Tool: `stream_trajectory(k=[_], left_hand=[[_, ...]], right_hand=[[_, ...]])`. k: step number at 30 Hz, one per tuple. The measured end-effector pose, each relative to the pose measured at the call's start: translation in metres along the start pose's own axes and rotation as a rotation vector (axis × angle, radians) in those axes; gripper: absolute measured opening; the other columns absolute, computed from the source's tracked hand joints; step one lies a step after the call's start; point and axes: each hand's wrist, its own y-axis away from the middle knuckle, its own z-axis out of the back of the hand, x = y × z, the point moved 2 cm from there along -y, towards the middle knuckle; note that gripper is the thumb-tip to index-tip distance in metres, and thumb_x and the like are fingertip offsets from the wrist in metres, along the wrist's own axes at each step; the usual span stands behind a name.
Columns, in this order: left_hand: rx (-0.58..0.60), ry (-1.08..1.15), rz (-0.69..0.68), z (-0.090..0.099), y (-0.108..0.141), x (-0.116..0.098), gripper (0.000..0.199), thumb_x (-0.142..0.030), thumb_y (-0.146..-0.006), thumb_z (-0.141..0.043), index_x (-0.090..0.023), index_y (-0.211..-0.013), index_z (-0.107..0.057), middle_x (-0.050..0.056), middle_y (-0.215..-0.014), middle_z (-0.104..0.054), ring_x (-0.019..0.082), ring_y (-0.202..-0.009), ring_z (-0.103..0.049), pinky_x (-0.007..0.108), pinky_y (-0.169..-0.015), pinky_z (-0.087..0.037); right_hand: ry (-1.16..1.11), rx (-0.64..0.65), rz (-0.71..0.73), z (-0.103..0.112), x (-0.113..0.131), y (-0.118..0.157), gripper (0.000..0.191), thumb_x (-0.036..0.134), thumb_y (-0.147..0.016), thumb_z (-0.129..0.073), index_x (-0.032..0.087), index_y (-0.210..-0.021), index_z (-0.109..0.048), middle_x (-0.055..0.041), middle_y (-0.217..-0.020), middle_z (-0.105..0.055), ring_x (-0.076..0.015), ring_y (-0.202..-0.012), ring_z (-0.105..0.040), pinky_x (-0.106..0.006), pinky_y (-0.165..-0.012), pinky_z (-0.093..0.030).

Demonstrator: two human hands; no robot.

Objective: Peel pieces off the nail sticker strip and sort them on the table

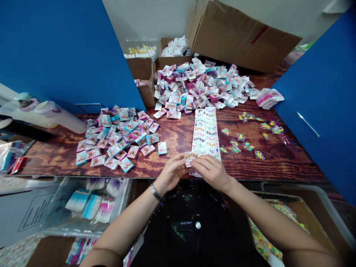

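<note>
My left hand (171, 172), with a metal watch at the wrist, grips the left side of a small sticker sheet (189, 157) near the table's front edge. The fingers of my right hand (213, 172) close on the sheet's right side. Below and behind it lie two long white sticker strips (200, 129), printed with rows of small coloured designs and partly covered by my right hand. Left of my hands, one small closed box (162, 148) stands apart from a heap of similar printed boxes (116, 139).
Open-flapped small boxes (194, 85) form a large pile at the back, before cardboard cartons (239, 37). Small clear packets with coloured pieces (235, 149) lie scattered at right. Bottles (62, 116) stand at left. Below the table edge are plastic bins (62, 222) on both sides.
</note>
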Motion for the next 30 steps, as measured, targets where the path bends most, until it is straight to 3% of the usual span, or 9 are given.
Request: stream_trajectory(k=[2, 6, 10, 13, 16, 20, 22, 26, 30], left_hand=[[-0.008, -0.145, -0.005, 0.002, 0.001, 0.003, 0.035, -0.032, -0.075, -0.074, -0.016, -0.106, -0.066, 0.008, -0.107, -0.068, 0.018, -0.089, -0.065, 0.031, -0.084, -0.052], [-0.078, -0.429, -0.08, 0.006, -0.005, 0.013, 0.032, -0.042, -0.077, -0.073, -0.016, -0.095, -0.066, 0.004, -0.085, -0.069, 0.015, -0.075, -0.065, 0.027, -0.074, -0.053], [-0.129, -0.596, -0.195, 0.005, -0.013, 0.021, 0.03, -0.047, -0.083, -0.064, -0.017, -0.089, -0.065, 0.002, -0.077, -0.068, 0.015, -0.068, -0.064, 0.025, -0.066, -0.051], [-0.098, -0.753, -0.248, -0.001, -0.015, 0.023, 0.029, -0.045, -0.086, -0.06, -0.017, -0.09, -0.067, 0.003, -0.077, -0.069, 0.015, -0.069, -0.063, 0.024, -0.066, -0.051], [-0.075, -0.758, -0.221, -0.005, -0.016, 0.025, 0.031, -0.045, -0.086, -0.06, -0.018, -0.102, -0.065, 0.006, -0.092, -0.07, 0.016, -0.077, -0.066, 0.025, -0.069, -0.052], [-0.117, -0.648, -0.153, -0.004, -0.016, 0.026, 0.035, -0.046, -0.084, -0.063, -0.017, -0.102, -0.063, 0.008, -0.1, -0.07, 0.016, -0.079, -0.067, 0.026, -0.072, -0.054], [-0.109, -0.623, -0.14, -0.004, -0.016, 0.025, 0.034, -0.046, -0.082, -0.065, -0.016, -0.099, -0.064, 0.008, -0.097, -0.071, 0.015, -0.078, -0.067, 0.026, -0.073, -0.054], [-0.094, -0.634, -0.148, -0.004, -0.015, 0.024, 0.031, -0.045, -0.082, -0.065, -0.016, -0.095, -0.065, 0.007, -0.097, -0.07, 0.015, -0.078, -0.066, 0.026, -0.074, -0.053], [-0.117, -0.657, -0.152, 0.001, -0.016, 0.025, 0.03, -0.044, -0.082, -0.065, -0.016, -0.095, -0.066, 0.007, -0.093, -0.07, 0.015, -0.074, -0.064, 0.025, -0.069, -0.051]], right_hand=[[-0.163, 0.032, -0.154, 0.0, -0.003, -0.002, 0.022, 0.014, -0.094, -0.049, 0.018, -0.111, -0.063, -0.0064, -0.093, -0.071, -0.0179, -0.087, -0.065, -0.032, -0.079, -0.054], [-0.329, 0.035, -0.442, -0.002, -0.004, -0.001, 0.021, 0.024, -0.096, -0.048, 0.021, -0.113, -0.061, -0.0071, -0.103, -0.065, -0.0168, -0.094, -0.064, -0.03, -0.083, -0.053], [-0.293, 0.048, -0.504, -0.002, 0.001, 0.003, 0.023, 0.027, -0.095, -0.051, 0.022, -0.116, -0.061, -0.008, -0.104, -0.063, -0.0193, -0.099, -0.061, -0.033, -0.087, -0.051], [-0.379, 0.086, -0.543, 0.007, -0.002, 0.011, 0.02, 0.028, -0.095, -0.052, 0.021, -0.111, -0.062, -0.005, -0.096, -0.066, -0.0174, -0.092, -0.062, -0.03, -0.082, -0.05], [-0.345, 0.038, -0.653, 0.022, -0.027, 0.031, 0.018, 0.03, -0.094, -0.053, 0.02, -0.103, -0.065, -0.0043, -0.094, -0.067, -0.0163, -0.087, -0.062, -0.028, -0.077, -0.049], [-0.096, -0.148, -0.925, 0.036, -0.084, 0.073, 0.024, 0.037, -0.09, -0.056, 0.019, -0.101, -0.066, -0.0051, -0.095, -0.069, -0.0191, -0.086, -0.063, -0.032, -0.078, -0.049], [-0.057, -0.089, -1.002, 0.033, -0.108, 0.09, 0.026, 0.037, -0.089, -0.056, 0.018, -0.101, -0.067, -0.0042, -0.092, -0.071, -0.0188, -0.081, -0.064, -0.032, -0.075, -0.05], [0.065, 0.102, -0.939, 0.017, -0.125, 0.1, 0.027, 0.036, -0.09, -0.052, 0.019, -0.104, -0.069, -0.0043, -0.093, -0.072, -0.019, -0.082, -0.065, -0.03, -0.072, -0.05], [0.19, 0.106, -0.877, 0.01, -0.12, 0.095, 0.029, 0.033, -0.089, -0.05, 0.017, -0.104, -0.069, -0.0101, -0.099, -0.068, -0.0226, -0.09, -0.063, -0.034, -0.075, -0.049]])
